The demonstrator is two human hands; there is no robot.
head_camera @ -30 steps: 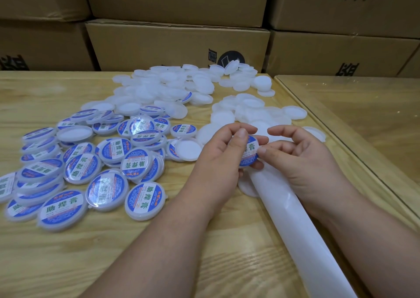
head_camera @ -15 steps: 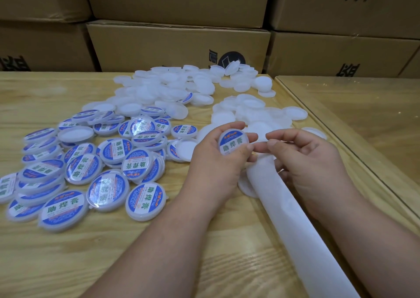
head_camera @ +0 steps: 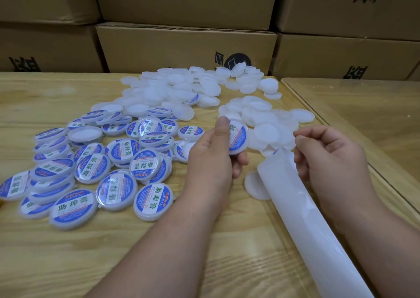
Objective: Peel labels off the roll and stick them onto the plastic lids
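Note:
My left hand (head_camera: 211, 159) holds a round white lid with a blue label (head_camera: 238, 138) upright between thumb and fingers, above the table. A long white label strip (head_camera: 302, 218) runs from the bottom right toward the middle, its far end lifted. My right hand (head_camera: 329, 159) is curled at that end. Thumb and forefinger are pinched together and the lower fingers tuck under the strip's right edge. Several labelled lids (head_camera: 109, 172) lie heaped to the left. Several plain white lids (head_camera: 268, 124) lie beyond my hands, and one plain lid (head_camera: 254, 186) lies partly under the strip.
A bigger spread of plain lids (head_camera: 181, 88) reaches the table's back edge. Stacked cardboard boxes (head_camera: 186, 45) wall off the back. A second, glass-topped table (head_camera: 368, 115) adjoins on the right. The wooden tabletop (head_camera: 91, 252) shows near me.
My left hand has carried the labelled lid up and left, away from my right hand. My right hand has let go of the lid and shifted right to the strip's end.

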